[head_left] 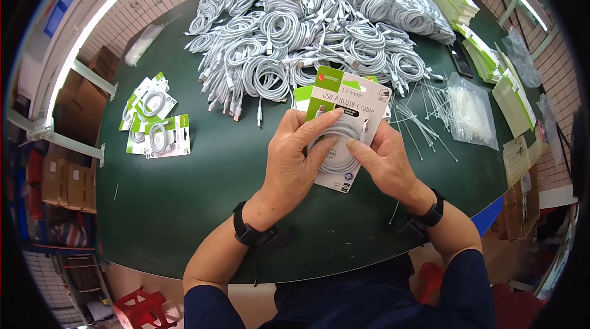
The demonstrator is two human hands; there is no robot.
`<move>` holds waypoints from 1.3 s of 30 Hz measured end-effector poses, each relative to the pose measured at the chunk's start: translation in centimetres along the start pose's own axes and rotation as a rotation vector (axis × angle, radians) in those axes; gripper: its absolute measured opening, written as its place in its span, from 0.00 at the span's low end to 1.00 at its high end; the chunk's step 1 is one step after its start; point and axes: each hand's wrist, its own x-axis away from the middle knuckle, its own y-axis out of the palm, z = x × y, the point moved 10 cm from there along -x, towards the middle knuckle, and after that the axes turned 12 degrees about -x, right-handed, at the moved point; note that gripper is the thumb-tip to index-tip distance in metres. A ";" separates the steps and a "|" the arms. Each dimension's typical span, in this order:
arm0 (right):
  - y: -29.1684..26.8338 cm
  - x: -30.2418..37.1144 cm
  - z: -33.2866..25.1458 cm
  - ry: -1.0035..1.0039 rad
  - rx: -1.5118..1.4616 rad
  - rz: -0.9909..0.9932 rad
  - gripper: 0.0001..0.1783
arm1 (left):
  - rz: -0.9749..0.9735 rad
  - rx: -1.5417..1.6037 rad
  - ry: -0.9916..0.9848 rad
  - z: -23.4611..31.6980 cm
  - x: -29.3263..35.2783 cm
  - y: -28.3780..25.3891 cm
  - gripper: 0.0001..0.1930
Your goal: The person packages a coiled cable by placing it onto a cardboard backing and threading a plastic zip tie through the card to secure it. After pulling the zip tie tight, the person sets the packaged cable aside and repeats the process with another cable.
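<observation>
Between my hands, above the front middle of the table, is a white-and-green cable packaging card (359, 106), tilted a little. A light grey coiled cable (344, 134) lies against its front, around a round white printed middle. My left hand (295, 155) grips the card's left side, its thumb and index finger pressing on the coil. On the right side my right hand (388, 160) holds the card, with the thumb on the coil's edge and the other fingers behind. Part of another green-and-white card (302, 96) shows behind the held one.
A large heap of coiled grey cables (279, 27) covers the table's far middle. Carded cables (161, 138) lie at the left. White cable ties (418, 123), a bag of ties (470, 110), a dark phone (461, 60) and stacks of cards (515, 101) are at the right.
</observation>
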 end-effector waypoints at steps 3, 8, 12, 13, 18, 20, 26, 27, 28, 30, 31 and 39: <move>0.6 -0.1 0.4 0.089 0.022 -0.041 0.24 | -0.004 0.013 -0.001 -0.4 0.1 0.5 0.21; 0.6 0.3 0.0 0.056 0.011 -0.020 0.23 | 0.021 0.027 0.018 -0.5 0.5 1.0 0.19; 0.5 0.6 -0.1 -0.006 0.041 -0.009 0.25 | 0.021 0.040 0.037 -0.3 0.7 1.3 0.16; 0.4 0.6 -0.2 -0.031 0.025 0.007 0.26 | 0.024 0.051 0.044 -0.2 0.7 1.4 0.15; 0.8 0.7 -0.8 -0.064 0.038 0.038 0.28 | 0.008 0.114 0.088 -0.1 0.6 1.5 0.11; 1.0 0.5 -0.7 -0.060 0.075 0.032 0.28 | -0.015 0.108 0.035 -0.4 0.5 1.5 0.10; 0.0 0.4 -1.8 -0.209 0.143 0.139 0.32 | 0.072 0.120 -0.056 -1.2 0.4 0.9 0.10; 0.0 0.6 -2.5 -0.259 0.259 0.137 0.33 | 0.071 0.095 -0.049 -1.2 0.5 0.8 0.10; -0.1 0.4 -2.5 -0.258 0.278 0.131 0.33 | 0.069 0.070 -0.044 -1.2 0.6 0.8 0.10; 1.2 0.7 -3.4 -0.424 0.530 0.054 0.28 | 0.077 0.059 -0.040 -1.2 0.6 0.6 0.11; 2.0 1.0 -3.8 -0.506 0.654 0.011 0.26 | 0.077 0.055 -0.024 -1.1 0.5 0.6 0.11; 1.3 0.7 -3.7 -0.493 0.770 0.095 0.13 | 0.125 0.015 0.006 -0.9 0.4 0.2 0.14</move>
